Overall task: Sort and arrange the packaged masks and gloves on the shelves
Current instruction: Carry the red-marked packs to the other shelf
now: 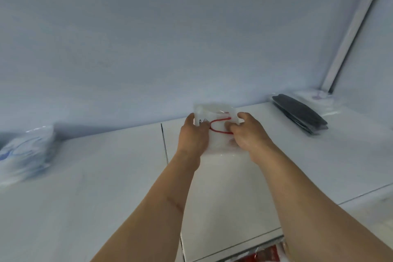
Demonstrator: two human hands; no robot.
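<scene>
Both hands hold one clear packet (215, 122) with red loops, resting near the back of the white shelf (106, 176). The left hand (193, 134) clasps its left edge; the right hand (248, 134) clasps its right edge. A blue-white packet stack (25, 153) lies far left. A dark packet stack (299, 114) lies at the right rear.

Three stacks and one held packet on a white shelf (106, 176).

One clear packet (217, 125) with red loops sits mid-frame between two hands, left hand (193, 136) and right hand (248, 134); one blue-printed stack (25, 151) at far left; one dark stack (299, 112) and one pale stack (319, 100) at upper right.
</scene>
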